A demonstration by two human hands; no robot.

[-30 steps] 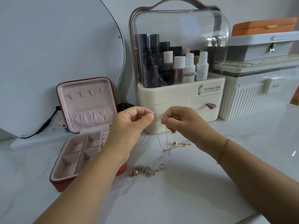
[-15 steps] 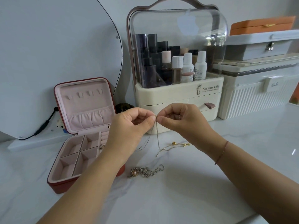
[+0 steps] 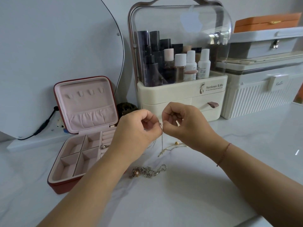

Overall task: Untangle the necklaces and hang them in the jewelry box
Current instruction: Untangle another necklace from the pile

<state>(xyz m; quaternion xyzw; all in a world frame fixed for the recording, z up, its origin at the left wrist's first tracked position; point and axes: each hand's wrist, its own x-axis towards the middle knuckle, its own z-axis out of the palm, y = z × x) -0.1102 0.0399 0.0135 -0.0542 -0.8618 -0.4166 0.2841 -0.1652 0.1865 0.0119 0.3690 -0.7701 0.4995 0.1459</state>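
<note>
Step in hand: untangling. The left hand [image 3: 137, 128] and right hand [image 3: 182, 125] are raised over the tabletop [image 3: 213, 185], fingertips almost meeting. Each pinches the top of the same fine chain [image 3: 162, 141], with the other fingers curled in.

The chain hangs straight down between them. Its lower run trails on the marble-patterned surface to a small gold bead [image 3: 176, 143]. I cannot tell whether a knot or the clasp sits at the pinch (the links are too thin to resolve).

The second necklace [image 3: 147, 172] has heavier silver links and a round pinkish pearl [image 3: 136, 174]. It lies bunched nearer the person, apart from both hands.

The jewelry box [image 3: 56, 102] is at left: red shell, pale pink velvety lining, lid upright. Its four hooks [image 3: 83, 93] are bare, so nothing is hung yet.

Next move, my judgement: tease the links apart with light tension, then carry the chain left to a hook. Links this fine likely snag.
</note>
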